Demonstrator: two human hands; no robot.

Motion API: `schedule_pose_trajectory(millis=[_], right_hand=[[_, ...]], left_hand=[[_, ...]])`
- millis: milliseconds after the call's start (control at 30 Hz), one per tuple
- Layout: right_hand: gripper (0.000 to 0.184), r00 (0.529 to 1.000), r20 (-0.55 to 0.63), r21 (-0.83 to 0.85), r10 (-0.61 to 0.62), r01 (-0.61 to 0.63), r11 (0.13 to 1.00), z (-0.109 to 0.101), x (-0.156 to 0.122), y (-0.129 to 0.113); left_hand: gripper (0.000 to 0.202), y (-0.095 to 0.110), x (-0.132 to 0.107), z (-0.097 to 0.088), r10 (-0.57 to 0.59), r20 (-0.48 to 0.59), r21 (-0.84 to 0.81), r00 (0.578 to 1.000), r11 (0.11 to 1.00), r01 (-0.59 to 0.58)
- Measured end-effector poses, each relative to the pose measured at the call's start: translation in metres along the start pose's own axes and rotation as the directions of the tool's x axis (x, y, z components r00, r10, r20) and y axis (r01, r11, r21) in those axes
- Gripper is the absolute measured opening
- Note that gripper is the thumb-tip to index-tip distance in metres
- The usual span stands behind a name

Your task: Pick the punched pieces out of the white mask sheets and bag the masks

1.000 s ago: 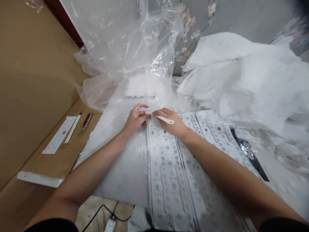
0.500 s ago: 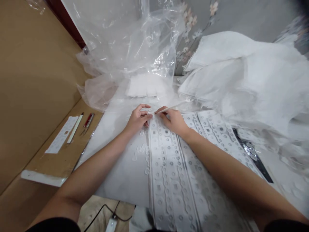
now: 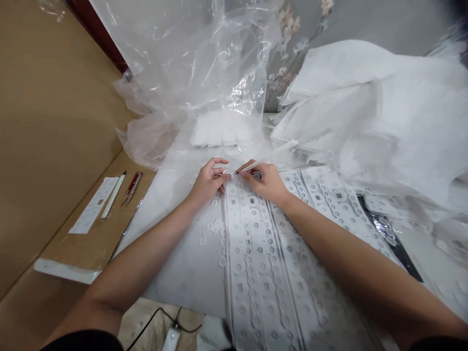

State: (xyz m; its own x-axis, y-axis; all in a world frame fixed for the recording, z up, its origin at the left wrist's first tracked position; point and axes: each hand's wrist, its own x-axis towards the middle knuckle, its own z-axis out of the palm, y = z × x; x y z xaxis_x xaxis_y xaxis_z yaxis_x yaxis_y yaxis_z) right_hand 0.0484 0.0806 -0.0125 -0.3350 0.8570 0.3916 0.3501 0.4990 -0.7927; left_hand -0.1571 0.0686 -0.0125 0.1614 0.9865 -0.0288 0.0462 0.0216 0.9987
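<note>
My left hand [image 3: 210,181] is over the far left edge of a white patterned sheet [image 3: 268,265]. Its thumb and fingers pinch a small white piece [image 3: 226,172], mostly covered by the fingertips. Close beside it, my right hand [image 3: 266,183] grips a slim white pen-like tool [image 3: 252,166] whose dark tip points left toward the pinched piece; I cannot tell if they touch. Printed rings, squares and wavy lines run down the sheet. Several small white square frames [image 3: 215,228] lie loose along its left edge.
Clear plastic [image 3: 234,63] and a white stack [image 3: 219,129] stand behind the hands. White bags [image 3: 365,107] are heaped at the right. On cardboard at left lie a label strip [image 3: 94,207], a pale pen-like stick [image 3: 114,195] and red-handled tool [image 3: 132,186]. A cable hangs below.
The white tool in my right hand has swung to a steeper tilt, and that hand has shifted slightly right. My left hand stays nearly where it was, still pinching.
</note>
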Motion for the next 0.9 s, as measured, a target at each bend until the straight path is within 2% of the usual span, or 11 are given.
schedule_pose_trajectory(millis=[200,467,533,733,900], right_hand=[[0.019,0.999,0.016,-0.019,0.05,-0.05,0.999,-0.0001,0.0005,0.0012],[0.019,0.999,0.039,-0.045,0.004,-0.003,0.999,0.0005,0.0007,0.002],[0.019,0.997,0.069,-0.081,-0.025,0.03,0.996,0.0001,0.0009,0.0011],[0.024,0.964,0.172,-0.223,-0.202,0.238,0.945,-0.0001,0.001,0.0002],[0.026,0.948,0.188,-0.31,-0.256,0.305,0.901,0.0048,0.0004,0.0062]], left_hand=[[0.045,0.0007,-0.0005,0.0007,0.006,0.006,-0.002,1.0,1.0,-0.006],[0.045,0.0011,-0.0019,0.001,0.017,0.016,0.004,1.0,1.0,-0.017],[0.046,0.0007,-0.0018,0.0007,0.015,0.025,0.004,1.0,1.0,-0.015],[0.053,-0.0004,-0.0008,-0.0019,-0.005,0.033,-0.013,0.999,1.0,0.005],[0.06,-0.0008,0.0005,-0.0037,-0.007,0.017,-0.045,1.0,0.999,0.007]])
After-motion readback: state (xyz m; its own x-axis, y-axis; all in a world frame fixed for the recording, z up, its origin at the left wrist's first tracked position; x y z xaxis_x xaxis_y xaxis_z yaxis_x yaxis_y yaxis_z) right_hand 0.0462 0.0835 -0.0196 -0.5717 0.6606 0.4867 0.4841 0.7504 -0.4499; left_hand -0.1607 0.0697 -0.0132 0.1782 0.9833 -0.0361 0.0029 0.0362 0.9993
